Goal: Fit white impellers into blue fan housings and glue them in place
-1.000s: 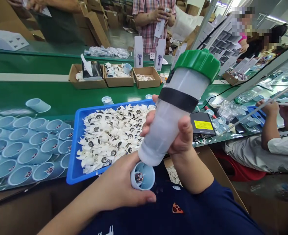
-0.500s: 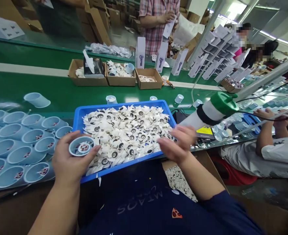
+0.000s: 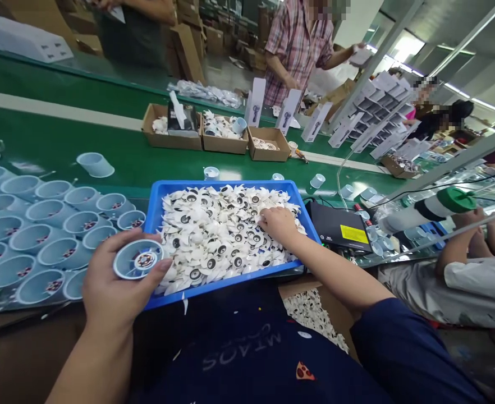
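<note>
My left hand [image 3: 119, 275] is closed round a pale blue plastic cup-shaped housing [image 3: 123, 264], its open end facing up. Inside it sits a round red and white part with copper tones. My right hand [image 3: 279, 224] reaches into a blue tray [image 3: 230, 279], fingers bent down into a heap of white fan blades [image 3: 214, 230] with dark round hubs. Its fingertips are partly hidden among the blades, so what they pinch, if anything, does not show. To the left stand several rows of similar blue housings [image 3: 31, 238], many with red parts inside.
Right of the tray lie a black box [image 3: 335, 227] with a yellow label and a white cylinder [image 3: 428, 210] with a green cap, held off the table. Small cardboard boxes [image 3: 224, 145] and white printed cartons [image 3: 256, 104] stand behind. Co-workers are across the table and at the right.
My right hand has moved from above the tray's right side down into the fan blades. The green-capped cylinder has swung away to the right. My left hand still holds the housing.
</note>
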`<state>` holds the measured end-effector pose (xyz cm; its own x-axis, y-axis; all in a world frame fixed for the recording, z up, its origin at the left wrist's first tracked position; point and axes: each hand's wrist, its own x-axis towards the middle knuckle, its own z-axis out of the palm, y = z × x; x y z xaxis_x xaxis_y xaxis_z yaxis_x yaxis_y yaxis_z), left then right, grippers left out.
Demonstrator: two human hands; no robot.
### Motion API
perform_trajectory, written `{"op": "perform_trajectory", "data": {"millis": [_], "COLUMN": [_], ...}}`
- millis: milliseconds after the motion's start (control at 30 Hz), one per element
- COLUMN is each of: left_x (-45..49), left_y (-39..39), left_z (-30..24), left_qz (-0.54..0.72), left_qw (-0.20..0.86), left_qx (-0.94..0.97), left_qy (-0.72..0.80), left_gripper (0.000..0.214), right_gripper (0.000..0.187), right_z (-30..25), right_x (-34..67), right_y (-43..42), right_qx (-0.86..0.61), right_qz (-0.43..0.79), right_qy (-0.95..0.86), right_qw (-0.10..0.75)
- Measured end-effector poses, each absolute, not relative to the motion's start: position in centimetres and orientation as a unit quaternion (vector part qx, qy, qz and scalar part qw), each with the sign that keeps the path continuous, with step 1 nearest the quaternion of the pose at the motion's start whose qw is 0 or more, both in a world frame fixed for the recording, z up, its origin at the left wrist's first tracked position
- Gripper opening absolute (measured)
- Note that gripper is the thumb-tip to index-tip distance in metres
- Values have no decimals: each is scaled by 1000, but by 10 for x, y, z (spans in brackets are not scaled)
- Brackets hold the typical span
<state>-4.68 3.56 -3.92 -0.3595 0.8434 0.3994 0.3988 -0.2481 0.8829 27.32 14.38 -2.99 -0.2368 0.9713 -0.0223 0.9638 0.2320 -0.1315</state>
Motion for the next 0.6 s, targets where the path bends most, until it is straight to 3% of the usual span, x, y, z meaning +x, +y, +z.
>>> {"op": "perform_trajectory", "data": {"millis": [133,300,400,500,600], "left_x": [-45,-49,-46,-41,-35], "left_y": [37,24,10,0,-1], "left_z": [-33,-27,-25,-23,-21], "left_qz": [620,645,569,447,381], "left_qw": [242,299,349,339,266], "left_qx": [518,532,585,664,736], "left_qy": [538,460,461,495,494], "left_gripper": [55,51,51,54,57], "right_gripper": [20,27,33,46,53], "right_z": [-26,-8,-2,-3,-6], "right_x": [270,256,240,226,219], "right_y": [145,109,74,52,45], "right_qx": [-633,-563,-459,-319,-274], "right_qz": [121,325,539,788,861], "right_qy": [-758,-730,-651,-419,-309], "right_qw": [105,209,273,318,296]}}
